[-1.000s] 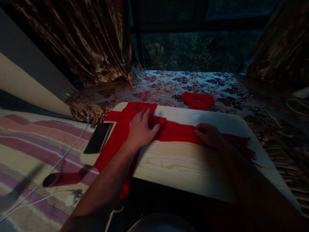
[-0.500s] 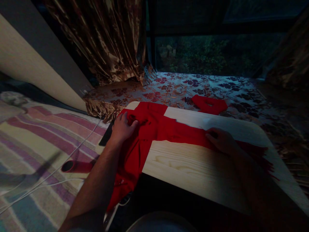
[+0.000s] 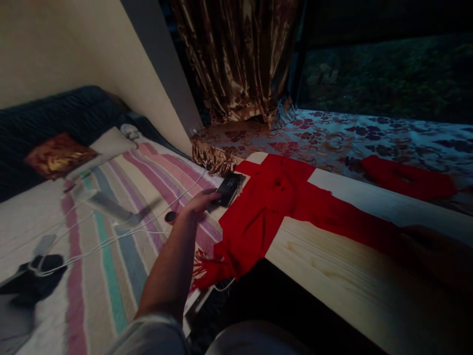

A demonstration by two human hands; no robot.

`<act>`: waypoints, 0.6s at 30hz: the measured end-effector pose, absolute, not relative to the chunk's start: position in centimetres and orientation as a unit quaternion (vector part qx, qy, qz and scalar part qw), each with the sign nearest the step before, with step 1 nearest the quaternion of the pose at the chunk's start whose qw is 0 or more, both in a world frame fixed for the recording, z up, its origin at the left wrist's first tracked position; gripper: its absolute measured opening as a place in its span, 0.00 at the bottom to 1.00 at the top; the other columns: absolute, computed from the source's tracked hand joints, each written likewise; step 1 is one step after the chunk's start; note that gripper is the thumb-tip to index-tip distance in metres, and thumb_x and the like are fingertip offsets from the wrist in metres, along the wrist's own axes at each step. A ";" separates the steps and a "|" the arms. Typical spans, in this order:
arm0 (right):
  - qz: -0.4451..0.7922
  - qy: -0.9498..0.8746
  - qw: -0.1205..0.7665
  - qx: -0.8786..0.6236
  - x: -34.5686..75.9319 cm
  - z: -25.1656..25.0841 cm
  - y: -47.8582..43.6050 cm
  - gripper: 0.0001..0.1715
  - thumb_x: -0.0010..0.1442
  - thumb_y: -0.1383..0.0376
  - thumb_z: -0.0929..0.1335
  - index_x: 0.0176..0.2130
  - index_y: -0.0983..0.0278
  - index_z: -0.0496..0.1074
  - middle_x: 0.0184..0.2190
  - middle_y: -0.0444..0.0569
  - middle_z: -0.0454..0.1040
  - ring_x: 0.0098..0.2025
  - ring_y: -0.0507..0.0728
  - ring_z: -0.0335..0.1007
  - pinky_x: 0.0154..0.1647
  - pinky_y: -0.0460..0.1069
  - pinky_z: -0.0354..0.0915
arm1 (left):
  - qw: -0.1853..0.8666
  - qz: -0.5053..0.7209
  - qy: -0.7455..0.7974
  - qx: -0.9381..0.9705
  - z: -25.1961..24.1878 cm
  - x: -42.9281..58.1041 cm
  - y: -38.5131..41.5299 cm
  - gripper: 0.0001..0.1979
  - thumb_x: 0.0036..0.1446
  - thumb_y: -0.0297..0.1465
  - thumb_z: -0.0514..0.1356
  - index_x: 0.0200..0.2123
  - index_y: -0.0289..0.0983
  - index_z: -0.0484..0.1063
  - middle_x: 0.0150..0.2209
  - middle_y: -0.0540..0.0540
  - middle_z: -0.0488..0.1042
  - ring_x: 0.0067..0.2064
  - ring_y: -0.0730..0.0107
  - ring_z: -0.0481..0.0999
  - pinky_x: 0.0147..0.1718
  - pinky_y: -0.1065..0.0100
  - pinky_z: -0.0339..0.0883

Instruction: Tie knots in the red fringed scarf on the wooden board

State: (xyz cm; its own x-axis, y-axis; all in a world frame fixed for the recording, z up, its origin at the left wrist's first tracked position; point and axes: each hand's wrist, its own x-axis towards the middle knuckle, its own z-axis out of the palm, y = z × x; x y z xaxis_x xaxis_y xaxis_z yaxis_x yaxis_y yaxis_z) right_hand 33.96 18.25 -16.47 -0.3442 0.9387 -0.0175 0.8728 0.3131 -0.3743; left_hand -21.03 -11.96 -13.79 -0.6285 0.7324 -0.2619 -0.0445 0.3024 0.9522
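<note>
A long red scarf lies across a pale wooden board, one fringed end hanging off its near left edge. My left hand reaches left off the board and closes on a black phone at the board's corner. My right hand rests in shadow on the right part of the scarf; its fingers are too dark to read.
A second red cloth lies on the flowered fabric behind the board. A striped bedsheet with white cables, a dark round object and a black item spreads to the left. Brown curtains hang before a dark window.
My left hand left the scarf and moved left to the phone. The view swung left, showing more of the bed. The right hand stayed on the scarf.
</note>
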 end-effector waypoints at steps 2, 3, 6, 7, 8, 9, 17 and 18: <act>0.158 -0.792 0.093 -0.582 34.2 -16.9 18.8 0.26 0.50 0.40 0.64 0.38 0.51 0.79 0.36 0.54 0.81 0.37 0.71 0.77 0.38 0.63 0.69 | 0.404 0.558 0.680 0.251 -14.1 -21.0 -11.9 0.22 0.39 0.35 0.71 0.41 0.36 0.80 0.41 0.40 0.82 0.42 0.56 0.81 0.46 0.57 0.73; 0.158 -0.789 0.092 -0.587 34.2 -17.0 18.9 0.27 0.50 0.39 0.64 0.38 0.51 0.79 0.35 0.54 0.81 0.36 0.72 0.77 0.38 0.63 0.70 | 0.419 0.560 0.668 0.253 -14.2 -21.1 -11.8 0.23 0.38 0.33 0.72 0.42 0.36 0.79 0.41 0.40 0.82 0.42 0.57 0.81 0.47 0.57 0.73; 0.160 -0.788 0.092 -0.588 33.9 -16.6 18.7 0.27 0.49 0.39 0.64 0.36 0.52 0.79 0.34 0.53 0.81 0.34 0.72 0.77 0.38 0.64 0.70 | 0.427 0.549 0.670 0.257 -14.5 -21.7 -11.8 0.25 0.35 0.29 0.73 0.42 0.36 0.79 0.41 0.42 0.83 0.41 0.59 0.81 0.47 0.58 0.73; 0.163 -0.786 0.090 -0.589 33.7 -16.3 18.5 0.28 0.48 0.39 0.64 0.36 0.52 0.78 0.34 0.52 0.81 0.34 0.72 0.77 0.38 0.64 0.70 | 0.428 0.544 0.673 0.260 -14.6 -21.9 -11.8 0.25 0.35 0.29 0.73 0.42 0.36 0.79 0.41 0.42 0.83 0.40 0.59 0.81 0.46 0.58 0.73; 0.169 -0.784 0.087 -0.592 33.6 -16.0 18.4 0.28 0.47 0.39 0.64 0.35 0.53 0.78 0.34 0.52 0.81 0.34 0.72 0.77 0.38 0.64 0.70 | 0.427 0.541 0.675 0.263 -14.8 -22.0 -11.7 0.25 0.35 0.28 0.73 0.42 0.35 0.79 0.41 0.42 0.83 0.39 0.60 0.81 0.46 0.59 0.73; 0.176 -0.779 0.087 -0.595 33.4 -15.7 18.2 0.28 0.47 0.39 0.64 0.36 0.53 0.78 0.34 0.52 0.81 0.34 0.72 0.77 0.38 0.64 0.71 | 0.426 0.540 0.676 0.265 -15.0 -22.2 -11.7 0.26 0.34 0.28 0.73 0.42 0.34 0.79 0.40 0.41 0.83 0.39 0.61 0.81 0.45 0.59 0.73; 0.173 -0.781 0.086 -0.593 33.5 -15.7 18.0 0.30 0.50 0.40 0.64 0.39 0.55 0.80 0.36 0.51 0.82 0.36 0.71 0.78 0.40 0.63 0.71 | 0.436 0.549 0.668 0.249 -16.0 -22.7 -11.5 0.28 0.32 0.29 0.74 0.42 0.33 0.78 0.39 0.41 0.82 0.36 0.63 0.80 0.41 0.62 0.72; 0.172 -0.784 0.088 -0.590 33.6 -15.8 18.0 0.30 0.50 0.40 0.64 0.39 0.55 0.80 0.36 0.51 0.82 0.36 0.71 0.78 0.40 0.63 0.71 | 0.436 0.552 0.667 0.245 -16.1 -22.7 -11.5 0.28 0.32 0.28 0.74 0.42 0.33 0.78 0.39 0.41 0.82 0.36 0.63 0.80 0.41 0.62 0.73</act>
